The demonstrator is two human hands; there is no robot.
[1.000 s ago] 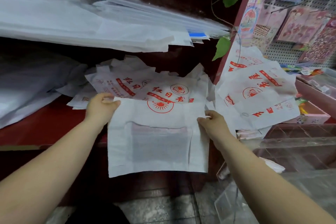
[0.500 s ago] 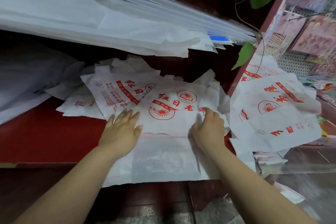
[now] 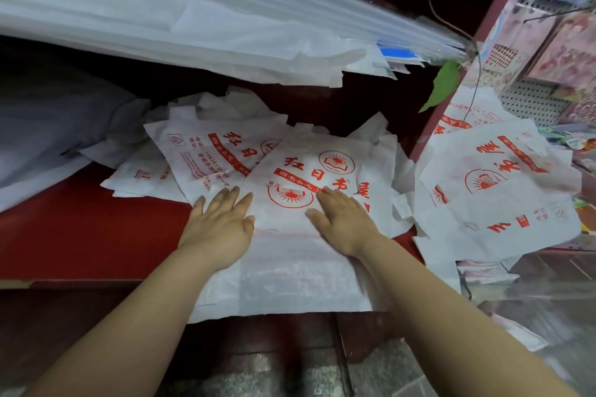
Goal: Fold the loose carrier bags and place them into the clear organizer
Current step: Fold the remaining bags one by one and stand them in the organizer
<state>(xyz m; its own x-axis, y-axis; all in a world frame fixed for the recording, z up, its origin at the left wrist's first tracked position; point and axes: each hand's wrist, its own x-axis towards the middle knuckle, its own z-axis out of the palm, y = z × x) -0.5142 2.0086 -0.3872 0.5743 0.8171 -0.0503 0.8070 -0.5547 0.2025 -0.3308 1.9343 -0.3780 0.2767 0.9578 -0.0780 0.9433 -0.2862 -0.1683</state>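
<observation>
**Bag pressed flat on shelf**

A white bag [image 3: 290,274] with red print is laid on the red shelf [image 3: 80,229], its lower edge hung over the front. The left hand [image 3: 222,229] and right hand [image 3: 342,222] are laid flat on it side by side, fingers straight, nothing grasped. A pile [image 3: 200,155] of like bags is seen just behind it, and a heap [image 3: 503,196] of them further right. The clear organizer [image 3: 548,309], blurred, is seen at lower right, apart from the bag.
</observation>
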